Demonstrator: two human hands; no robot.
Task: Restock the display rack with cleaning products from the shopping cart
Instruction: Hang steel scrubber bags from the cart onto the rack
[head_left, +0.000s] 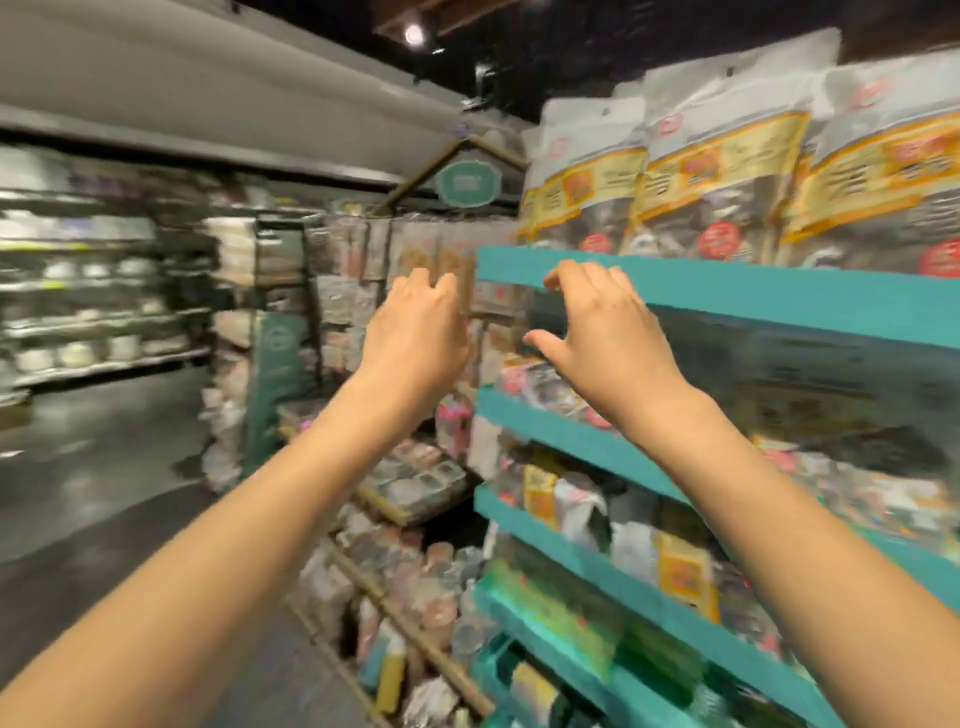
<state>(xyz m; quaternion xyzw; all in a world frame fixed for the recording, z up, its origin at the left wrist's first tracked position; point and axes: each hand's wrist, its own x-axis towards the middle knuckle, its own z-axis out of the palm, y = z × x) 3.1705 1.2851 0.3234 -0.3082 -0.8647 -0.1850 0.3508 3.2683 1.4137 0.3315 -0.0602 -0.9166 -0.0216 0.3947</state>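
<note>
The teal display rack (779, 291) fills the right side, its tiers packed with bagged cleaning products. Tall white-and-yellow packs (717, 156) stand on the top tier. My right hand (608, 332) is raised at the rack's left end, just under the top rail, fingers and thumb spread with nothing in them. My left hand (415, 332) hovers left of the rack's edge, fingers curled loosely and empty. Smaller packs (550, 384) lie on the second tier below my right hand. The whole frame is blurred. No shopping cart shows.
Behind the rack's left end, wooden slanted shelves (405, 499) carry jars and packets. A teal sign (467, 182) hangs above them. Dark shelving with white dishes (93, 312) lines the far left. Grey floor (104, 493) opens on the lower left.
</note>
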